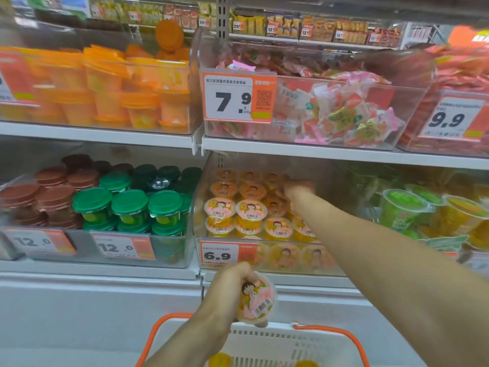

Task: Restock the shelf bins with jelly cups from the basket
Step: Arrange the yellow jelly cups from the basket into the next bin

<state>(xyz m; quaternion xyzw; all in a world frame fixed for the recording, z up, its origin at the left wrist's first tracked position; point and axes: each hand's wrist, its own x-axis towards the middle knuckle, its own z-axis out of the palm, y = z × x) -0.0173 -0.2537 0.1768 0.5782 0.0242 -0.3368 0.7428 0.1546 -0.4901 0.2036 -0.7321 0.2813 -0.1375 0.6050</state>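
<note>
My left hand [232, 287] grips a yellow jelly cup [258, 303] with a pink cartoon lid, held above the white basket [277, 343] with orange handles. My right hand [299, 190] reaches deep into the clear shelf bin [211, 242] marked 6.9, among rows of the same jelly cups [250, 210]. Its fingers are blurred and partly hidden, so whether they hold a cup is unclear. Two yellow cups [219, 360] show at the basket's bottom.
Left of the bin stand green-lidded [129, 205] and brown-lidded cups [53, 194]. Green and yellow cups [404, 207] fill the bin on the right. The shelf above carries orange tubs [105, 88] and wrapped sweets [344, 112].
</note>
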